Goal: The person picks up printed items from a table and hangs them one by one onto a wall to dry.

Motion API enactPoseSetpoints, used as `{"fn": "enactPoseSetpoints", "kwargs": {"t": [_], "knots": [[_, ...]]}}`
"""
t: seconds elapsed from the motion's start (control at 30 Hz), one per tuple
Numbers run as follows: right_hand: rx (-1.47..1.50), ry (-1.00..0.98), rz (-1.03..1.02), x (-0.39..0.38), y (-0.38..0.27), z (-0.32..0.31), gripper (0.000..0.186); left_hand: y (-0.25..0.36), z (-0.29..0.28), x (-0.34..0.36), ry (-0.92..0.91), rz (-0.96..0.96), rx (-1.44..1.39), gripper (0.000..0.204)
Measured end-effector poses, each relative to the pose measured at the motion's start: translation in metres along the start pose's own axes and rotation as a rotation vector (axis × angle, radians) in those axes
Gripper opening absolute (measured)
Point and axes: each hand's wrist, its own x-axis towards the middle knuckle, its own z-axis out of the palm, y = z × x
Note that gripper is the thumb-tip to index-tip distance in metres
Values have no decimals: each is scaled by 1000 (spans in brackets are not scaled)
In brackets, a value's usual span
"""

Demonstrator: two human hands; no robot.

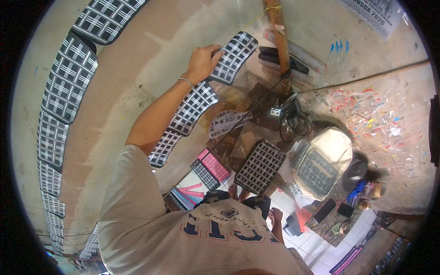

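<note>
My left arm reaches up and away. My left hand is closed at the edge of a black, grey and white checked panel with rounded corners, thumb and fingers pinching its border. Below my wrist, more checked panels continue in a row, partly hidden behind my forearm. My right hand hangs low beside my body, nearest the white tiled floor. Its fingers are small and partly hidden, and I make out nothing in them.
Similar panels hang in a long row at left. A wooden post stands at the far side. A checked padded piece and a cream backpack lie near my feet. Dark cables and a low table are at right.
</note>
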Motion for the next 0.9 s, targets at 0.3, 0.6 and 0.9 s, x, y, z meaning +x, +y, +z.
{"fn": "enactPoseSetpoints", "kwargs": {"t": [0.3, 0.6, 0.9], "knots": [[63, -23, 38, 15, 12, -7, 11, -3, 2, 7, -30, 5, 78, 13], [66, -25, 3, 28, 20, -10, 9, 10, -6, 6, 11, -120, -39, 11], [20, -49, 15, 25, 8, -11, 8, 12, -10, 1, 7, -127, -32, 28]]}}
